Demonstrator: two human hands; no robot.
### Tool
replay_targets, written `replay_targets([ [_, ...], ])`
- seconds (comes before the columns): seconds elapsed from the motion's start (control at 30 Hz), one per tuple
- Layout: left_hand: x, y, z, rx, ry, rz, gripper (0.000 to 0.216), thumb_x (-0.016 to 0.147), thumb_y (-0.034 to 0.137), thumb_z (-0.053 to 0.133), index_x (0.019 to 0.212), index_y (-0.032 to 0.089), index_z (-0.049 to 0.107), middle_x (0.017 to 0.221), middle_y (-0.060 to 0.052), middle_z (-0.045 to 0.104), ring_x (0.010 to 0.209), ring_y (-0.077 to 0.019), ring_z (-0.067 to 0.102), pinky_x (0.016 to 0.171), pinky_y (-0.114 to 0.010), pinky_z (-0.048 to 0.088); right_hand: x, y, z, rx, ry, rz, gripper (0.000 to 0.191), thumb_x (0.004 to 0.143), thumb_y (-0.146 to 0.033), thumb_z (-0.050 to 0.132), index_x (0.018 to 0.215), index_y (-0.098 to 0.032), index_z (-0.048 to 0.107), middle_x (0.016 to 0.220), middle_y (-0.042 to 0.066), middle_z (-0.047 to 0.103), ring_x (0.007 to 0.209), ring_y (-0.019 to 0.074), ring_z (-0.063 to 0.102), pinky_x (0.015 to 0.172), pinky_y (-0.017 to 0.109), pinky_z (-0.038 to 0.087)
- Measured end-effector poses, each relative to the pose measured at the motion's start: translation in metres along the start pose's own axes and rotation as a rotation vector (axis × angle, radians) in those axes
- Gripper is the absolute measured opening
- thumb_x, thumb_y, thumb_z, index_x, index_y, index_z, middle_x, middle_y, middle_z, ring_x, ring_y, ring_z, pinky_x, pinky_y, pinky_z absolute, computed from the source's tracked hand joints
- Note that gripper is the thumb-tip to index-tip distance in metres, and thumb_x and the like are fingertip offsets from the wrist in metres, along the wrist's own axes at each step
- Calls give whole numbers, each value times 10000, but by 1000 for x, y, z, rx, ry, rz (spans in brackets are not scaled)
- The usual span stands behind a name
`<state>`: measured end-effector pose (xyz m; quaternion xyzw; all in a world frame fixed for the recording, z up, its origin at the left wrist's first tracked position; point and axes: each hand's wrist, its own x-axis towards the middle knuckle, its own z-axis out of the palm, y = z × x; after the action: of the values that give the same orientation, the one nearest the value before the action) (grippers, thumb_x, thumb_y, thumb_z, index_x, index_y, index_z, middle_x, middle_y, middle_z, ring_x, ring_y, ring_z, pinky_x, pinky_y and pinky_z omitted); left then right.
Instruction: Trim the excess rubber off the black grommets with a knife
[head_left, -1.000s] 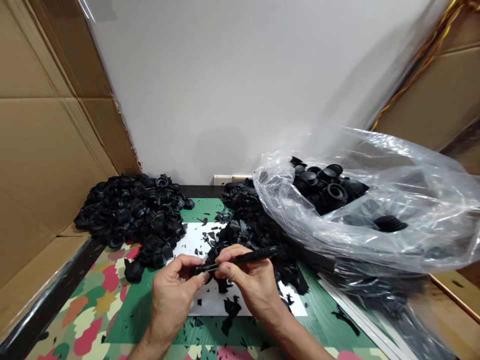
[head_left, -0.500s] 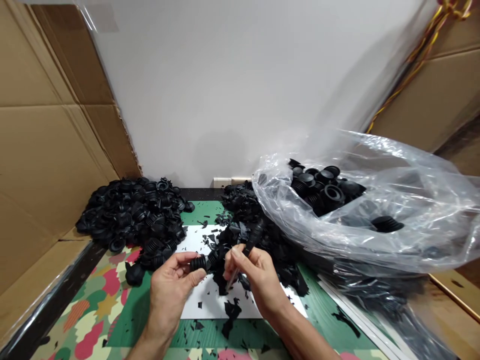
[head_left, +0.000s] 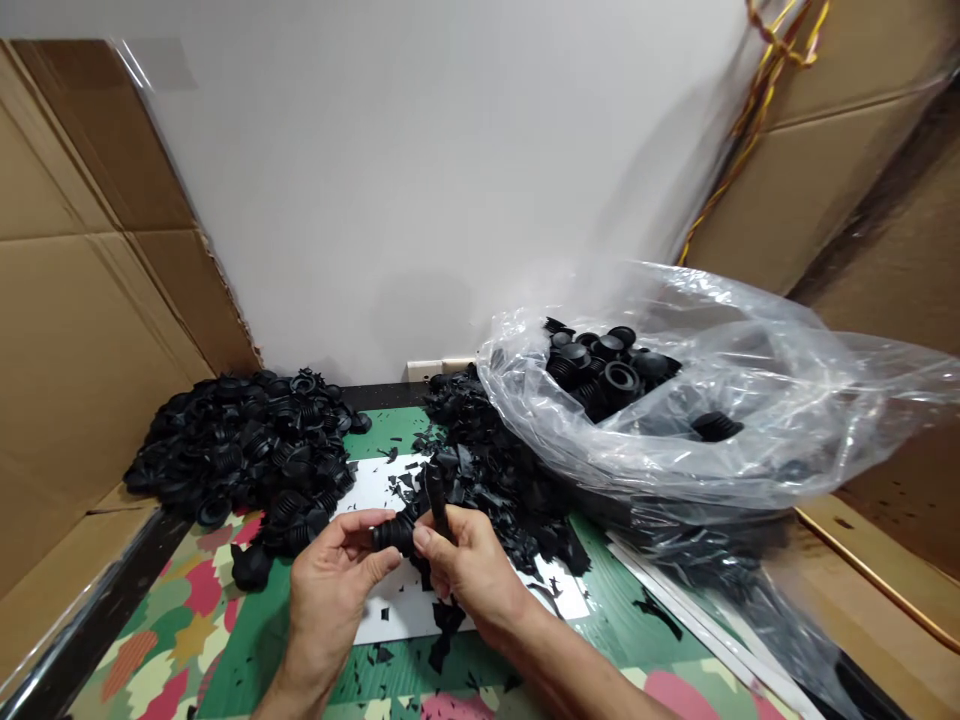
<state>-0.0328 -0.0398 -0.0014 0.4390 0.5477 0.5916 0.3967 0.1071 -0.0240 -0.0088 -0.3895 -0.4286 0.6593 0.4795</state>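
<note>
My left hand (head_left: 330,585) pinches a small black ribbed rubber part (head_left: 391,535) between thumb and fingers, above the white sheet (head_left: 375,490). My right hand (head_left: 469,570) is closed round a thin black tool (head_left: 436,505), which now stands nearly upright with its lower end against the part. Both hands meet low in the middle of the view. Just left of them lies a heap of the same ribbed parts (head_left: 240,450). Right behind them is a mound of black trimmings (head_left: 495,480).
A clear plastic bag (head_left: 712,420) with more black parts fills the right side. Cardboard walls (head_left: 82,320) close in the left and the right, with a white wall behind. The table has a green, patterned mat (head_left: 225,620) strewn with black scraps.
The tool in my right hand swung from lying level across the part to standing nearly upright. The view turned slightly to the right, so everything sits further left. My left hand kept the part.
</note>
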Motion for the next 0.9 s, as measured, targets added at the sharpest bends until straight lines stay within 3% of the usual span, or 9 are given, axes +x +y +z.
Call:
replay_targets([
  [0.13, 4, -4, 0, -47, 18, 27, 298, 481, 180, 811, 765, 165, 723, 825, -66, 768, 761, -203, 694, 716, -282, 563, 3, 1, 0, 83, 24, 9, 286, 612, -400, 689, 597, -166, 525, 399, -90, 414, 313, 46, 331, 335, 186, 223],
  [0.37, 7, -5, -1, -63, 0, 84, 284, 473, 159, 815, 742, 174, 727, 850, -63, 768, 810, -217, 692, 726, -283, 563, 5, 4, -1, 175, -5, -10, 230, 602, -317, 703, 592, -159, 537, 416, -92, 425, 319, 34, 313, 347, 188, 250],
  [0.47, 6, 0, 0, -50, -80, 32, 327, 490, 179, 825, 805, 167, 738, 795, -55, 761, 670, -176, 674, 607, -250, 555, 5, 0, -2, 263, -19, 25, 248, 575, -309, 725, 570, -160, 527, 415, -94, 424, 324, 18, 264, 348, 186, 249],
  [0.53, 6, 5, 0, -42, -154, -36, 333, 523, 234, 825, 832, 148, 735, 654, -38, 730, 516, -142, 622, 494, -235, 518, 6, -5, -4, 323, -26, 85, 279, 544, -314, 740, 558, -167, 503, 422, -90, 439, 322, 8, 231, 340, 183, 221],
  [0.63, 8, 14, 1, -72, -157, -81, 316, 589, 350, 798, 795, 124, 717, 553, -25, 676, 410, -117, 557, 395, -218, 442, 8, -13, -8, 347, -8, 127, 312, 518, -336, 739, 559, -179, 472, 437, -79, 461, 318, 3, 208, 335, 179, 177],
  [0.77, 9, 25, 1, -80, -92, -39, 359, 595, 427, 782, 792, 134, 714, 690, -54, 701, 422, -109, 550, 378, -222, 430, 8, -15, -9, 328, 50, 65, 301, 553, -343, 722, 578, -177, 472, 457, -88, 446, 339, 6, 206, 346, 173, 166],
  [0.9, 6, 28, 6, 61, -126, 85, 404, 508, 322, 828, 887, 202, 755, 917, -64, 723, 518, -112, 572, 454, -230, 484, 4, -9, -5, 131, 93, -112, 248, 629, -329, 692, 576, -173, 507, 443, -92, 394, 363, 40, 271, 356, 189, 208],
])
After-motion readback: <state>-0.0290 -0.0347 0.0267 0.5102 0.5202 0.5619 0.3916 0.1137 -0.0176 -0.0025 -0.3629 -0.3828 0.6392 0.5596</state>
